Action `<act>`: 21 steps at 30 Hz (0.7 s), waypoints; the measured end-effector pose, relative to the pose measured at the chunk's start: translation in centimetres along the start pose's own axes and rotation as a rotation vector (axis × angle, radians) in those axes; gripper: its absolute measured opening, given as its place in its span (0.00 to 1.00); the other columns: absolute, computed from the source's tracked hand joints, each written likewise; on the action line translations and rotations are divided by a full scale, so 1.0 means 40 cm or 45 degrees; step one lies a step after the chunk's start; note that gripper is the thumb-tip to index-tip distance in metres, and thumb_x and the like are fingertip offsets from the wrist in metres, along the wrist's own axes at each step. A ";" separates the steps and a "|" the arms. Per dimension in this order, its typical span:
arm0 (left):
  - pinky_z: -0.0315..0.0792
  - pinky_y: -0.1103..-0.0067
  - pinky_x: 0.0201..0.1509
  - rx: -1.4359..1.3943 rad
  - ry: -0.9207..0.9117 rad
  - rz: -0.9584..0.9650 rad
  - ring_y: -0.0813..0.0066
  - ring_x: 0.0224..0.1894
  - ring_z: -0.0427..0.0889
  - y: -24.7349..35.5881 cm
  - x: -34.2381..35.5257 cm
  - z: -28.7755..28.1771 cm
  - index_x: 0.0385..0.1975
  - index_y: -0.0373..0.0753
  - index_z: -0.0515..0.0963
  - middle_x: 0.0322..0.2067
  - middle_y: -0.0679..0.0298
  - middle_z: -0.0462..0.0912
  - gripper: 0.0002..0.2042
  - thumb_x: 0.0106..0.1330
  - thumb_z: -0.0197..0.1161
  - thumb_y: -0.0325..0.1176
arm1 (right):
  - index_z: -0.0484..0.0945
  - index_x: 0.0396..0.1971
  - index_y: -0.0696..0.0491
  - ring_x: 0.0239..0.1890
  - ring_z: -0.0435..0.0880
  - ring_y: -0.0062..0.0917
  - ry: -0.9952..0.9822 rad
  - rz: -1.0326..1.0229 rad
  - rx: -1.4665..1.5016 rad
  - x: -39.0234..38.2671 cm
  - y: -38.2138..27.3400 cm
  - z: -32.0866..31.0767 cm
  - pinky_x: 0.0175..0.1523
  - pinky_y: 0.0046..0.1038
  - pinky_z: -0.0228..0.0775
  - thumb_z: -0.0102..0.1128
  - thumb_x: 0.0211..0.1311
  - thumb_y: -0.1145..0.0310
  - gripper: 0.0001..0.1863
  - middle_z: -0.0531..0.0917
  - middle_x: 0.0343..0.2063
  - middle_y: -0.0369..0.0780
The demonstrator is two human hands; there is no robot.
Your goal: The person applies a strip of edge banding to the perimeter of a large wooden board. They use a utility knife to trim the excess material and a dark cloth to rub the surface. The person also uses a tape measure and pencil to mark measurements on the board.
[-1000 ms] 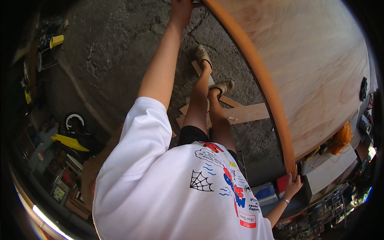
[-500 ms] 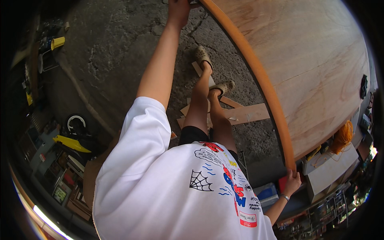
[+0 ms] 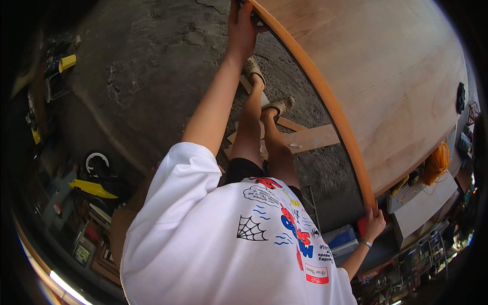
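Observation:
A large plywood panel (image 3: 376, 66) with a curved-looking orange-brown edge strip (image 3: 325, 91) fills the upper right. My left hand (image 3: 243, 33) grips its edge near the top of the picture, fingers closed at the strip and thumb towards the underside; the fingertips are partly hidden. At the panel's near lower corner, my right hand (image 3: 375, 224) is closed on the edge, with a band round the wrist. Both arms are spread wide along this side of the panel.
Loose wood strips (image 3: 310, 138) lie on the rough concrete floor (image 3: 152, 66) around my feet. On the right are an orange cord bundle (image 3: 436, 163), a pale cabinet (image 3: 424, 208) and a blue bin (image 3: 339, 239). A yellow-and-black machine part (image 3: 94, 188) and shelving stand at left.
My left hand has come down and to the right along the panel's edge. My right hand has shifted slightly at the corner, and the view has turned a little.

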State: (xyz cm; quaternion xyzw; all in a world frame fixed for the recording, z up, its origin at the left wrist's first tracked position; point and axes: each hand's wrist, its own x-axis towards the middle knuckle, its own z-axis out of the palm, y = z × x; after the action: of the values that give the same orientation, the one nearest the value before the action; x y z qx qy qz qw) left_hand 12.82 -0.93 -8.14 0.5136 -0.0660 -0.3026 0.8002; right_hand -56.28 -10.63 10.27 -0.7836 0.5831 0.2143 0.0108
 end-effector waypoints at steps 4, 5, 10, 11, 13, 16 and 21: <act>0.80 0.76 0.34 0.002 -0.047 0.102 0.76 0.37 0.85 0.000 0.015 -0.007 0.75 0.46 0.60 0.41 0.66 0.84 0.28 0.78 0.51 0.45 | 0.78 0.26 0.58 0.26 0.82 0.51 0.000 0.008 0.020 -0.009 -0.001 -0.006 0.33 0.43 0.72 0.72 0.59 0.45 0.28 0.81 0.21 0.52; 0.79 0.77 0.33 0.026 -0.067 0.118 0.76 0.36 0.85 0.015 0.021 -0.015 0.74 0.46 0.61 0.41 0.66 0.84 0.27 0.78 0.50 0.44 | 0.77 0.25 0.59 0.26 0.80 0.51 -0.005 -0.007 0.026 -0.008 -0.014 -0.003 0.32 0.42 0.71 0.73 0.59 0.47 0.27 0.80 0.20 0.52; 0.79 0.77 0.37 0.072 -0.065 0.231 0.78 0.39 0.84 0.014 0.050 -0.027 0.70 0.45 0.67 0.45 0.69 0.84 0.24 0.78 0.51 0.46 | 0.79 0.29 0.57 0.32 0.82 0.50 -0.169 0.106 0.073 -0.028 -0.027 0.002 0.41 0.45 0.71 0.73 0.55 0.42 0.29 0.82 0.25 0.49; 0.79 0.77 0.38 0.067 -0.076 0.256 0.79 0.40 0.83 0.012 0.052 -0.023 0.69 0.45 0.68 0.45 0.70 0.84 0.24 0.78 0.51 0.47 | 0.80 0.30 0.56 0.33 0.82 0.49 -0.193 0.124 0.076 -0.035 -0.015 0.003 0.42 0.44 0.71 0.73 0.55 0.42 0.28 0.83 0.26 0.49; 0.79 0.76 0.41 0.060 -0.062 0.186 0.79 0.42 0.83 0.011 0.046 -0.024 0.68 0.46 0.68 0.46 0.71 0.84 0.23 0.77 0.51 0.48 | 0.81 0.34 0.56 0.34 0.83 0.47 -0.218 0.046 0.138 -0.044 0.009 0.002 0.44 0.42 0.71 0.74 0.56 0.42 0.28 0.83 0.27 0.47; 0.79 0.76 0.42 0.043 -0.052 0.162 0.78 0.42 0.83 0.003 0.045 -0.024 0.66 0.46 0.70 0.45 0.70 0.84 0.23 0.77 0.51 0.49 | 0.83 0.40 0.55 0.35 0.83 0.44 -0.154 -0.162 0.232 -0.048 0.047 -0.003 0.45 0.40 0.70 0.73 0.56 0.42 0.28 0.84 0.29 0.46; 0.79 0.75 0.42 0.045 -0.123 0.122 0.78 0.40 0.83 -0.020 0.063 -0.073 0.60 0.45 0.74 0.42 0.70 0.84 0.20 0.76 0.52 0.49 | 0.84 0.42 0.55 0.34 0.82 0.43 -0.134 0.097 0.008 -0.018 0.014 0.019 0.44 0.39 0.71 0.74 0.56 0.42 0.29 0.85 0.30 0.45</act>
State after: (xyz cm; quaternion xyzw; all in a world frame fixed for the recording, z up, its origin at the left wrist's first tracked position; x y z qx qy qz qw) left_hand 15.73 -0.27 -10.69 0.5086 -0.1343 -0.2871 0.8005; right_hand -57.21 -9.95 9.96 -0.7483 0.6119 0.2536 0.0357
